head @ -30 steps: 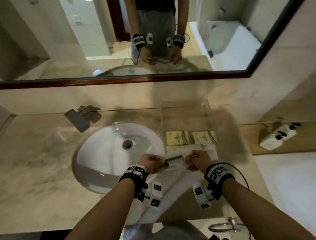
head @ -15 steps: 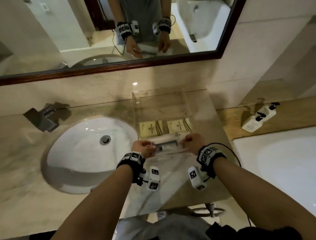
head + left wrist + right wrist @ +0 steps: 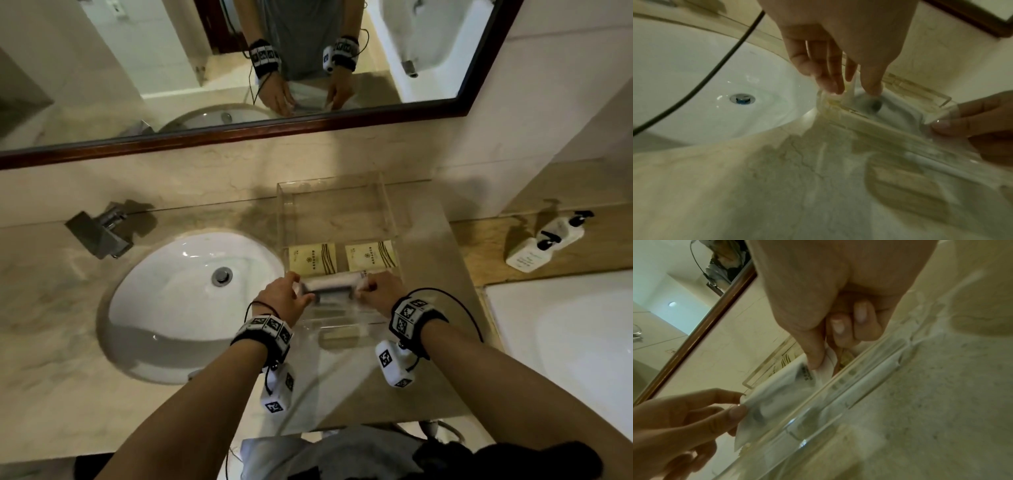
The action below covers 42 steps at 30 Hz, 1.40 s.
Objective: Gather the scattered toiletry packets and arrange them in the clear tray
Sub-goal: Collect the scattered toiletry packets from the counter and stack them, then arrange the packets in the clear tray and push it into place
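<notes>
In the head view, both hands are low in the middle of the frame, over the near part of the clear tray (image 3: 388, 219), which stands on the marble counter (image 3: 51, 308) to the right of the white sink (image 3: 191, 301). The left hand (image 3: 282, 298) and the right hand (image 3: 378, 291) hold between them a long white packet (image 3: 334, 284), one hand at each end. The packet lies across the tray, inside its near part.

In the left wrist view, the fingers (image 3: 830, 76) of the left hand are almost straight and point down; their tips touch the left end of the packet at the tray corner. In the right wrist view, the right hand (image 3: 830, 308) pinches the other end of the packet (image 3: 789, 386) between thumb and curled fingers.

Just behind the white packet, two yellow packets (image 3: 313, 258) lie side by side flat on the tray floor, at the centre of the frame. The far part of the tray has nothing that I can see.

At the upper left of the counter is a metal faucet (image 3: 102, 233). At the right edge of the frame, two white pump bottles (image 3: 544, 243) lie on a wooden ledge. A mirror (image 3: 239, 68) with a dark frame fills the top.
</notes>
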Tool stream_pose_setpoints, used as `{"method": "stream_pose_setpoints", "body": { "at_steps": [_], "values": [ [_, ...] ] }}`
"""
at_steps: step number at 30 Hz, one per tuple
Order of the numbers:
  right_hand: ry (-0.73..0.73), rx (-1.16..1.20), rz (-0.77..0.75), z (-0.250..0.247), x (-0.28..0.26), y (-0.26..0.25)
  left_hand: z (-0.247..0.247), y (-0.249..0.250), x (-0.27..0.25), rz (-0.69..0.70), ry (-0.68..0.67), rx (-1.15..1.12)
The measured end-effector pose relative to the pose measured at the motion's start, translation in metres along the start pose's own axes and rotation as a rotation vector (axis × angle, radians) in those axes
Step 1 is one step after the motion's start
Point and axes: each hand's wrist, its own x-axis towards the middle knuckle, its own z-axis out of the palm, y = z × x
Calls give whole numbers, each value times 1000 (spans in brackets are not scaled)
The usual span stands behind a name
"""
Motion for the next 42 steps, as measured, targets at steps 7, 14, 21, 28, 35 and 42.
{"method": "stream_pose_setpoints", "body": {
  "at_steps": [7, 14, 21, 28, 35, 42],
  "values": [
    [-33, 38, -58, -4, -2, 0, -1, -1, -1, 55, 70, 139],
    [48, -85, -5, -5, -1, -7, 6, 3, 4, 361, 74, 94],
    [78, 61, -36, -9, -3, -30, 16, 6, 7, 374, 94, 70],
    [-91, 90, 34, 17, 7, -34, 16, 18, 17, 362, -15, 181],
    [-110, 58, 46, 18, 11, -28, 14, 20, 19, 341, -44, 218],
    [-33, 236, 112, -5, 13, -34, 6, 43, 22, 295, -33, 11]
  ]
}}
